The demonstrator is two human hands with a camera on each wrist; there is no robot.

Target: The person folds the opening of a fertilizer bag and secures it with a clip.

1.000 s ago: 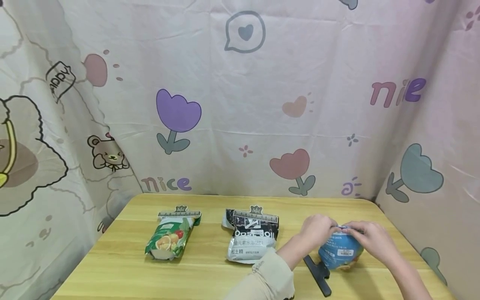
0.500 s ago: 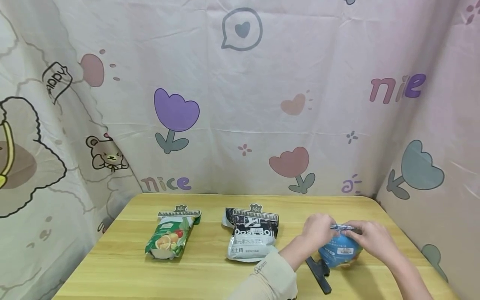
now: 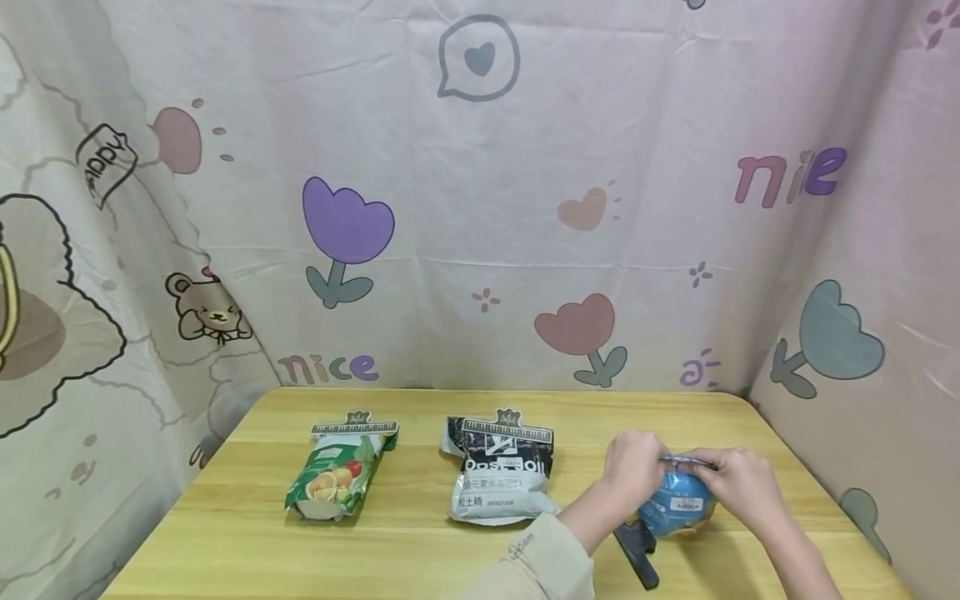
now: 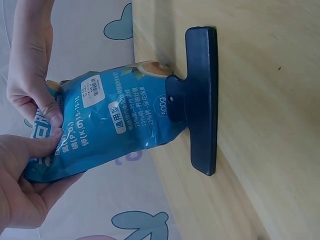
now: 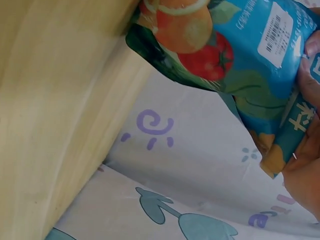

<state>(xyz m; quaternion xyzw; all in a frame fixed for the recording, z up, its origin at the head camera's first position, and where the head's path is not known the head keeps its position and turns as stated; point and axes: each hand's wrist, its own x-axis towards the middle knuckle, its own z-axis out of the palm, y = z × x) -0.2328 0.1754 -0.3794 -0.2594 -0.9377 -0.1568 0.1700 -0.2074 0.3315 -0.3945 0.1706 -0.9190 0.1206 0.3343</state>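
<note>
A blue fertilizer bag (image 3: 675, 507) with a white barcode label stands at the right of the table in the head view. My left hand (image 3: 632, 468) and right hand (image 3: 742, 490) pinch its top edge from either side. In the left wrist view the thumbs lie on the folded-over top of the bag (image 4: 115, 117). Fruit and vegetable pictures cover the other face of the bag (image 5: 200, 45) in the right wrist view. A black bag clip (image 3: 637, 554) lies on the table just in front of the bag, apart from both hands.
A green bag (image 3: 333, 479) with fruit pictures lies at the left of the wooden table (image 3: 315, 567), closed by a piano-patterned clip (image 3: 356, 428). Mid-table lies a black and silver bag (image 3: 498, 487) with a similar clip (image 3: 508, 429). Printed curtain (image 3: 450, 208) hangs behind and at both sides.
Between the hands the bag's top edge has been folded over and down, and the bag looks shorter. Both hands have shifted only slightly. The clip and the other bags stay put.
</note>
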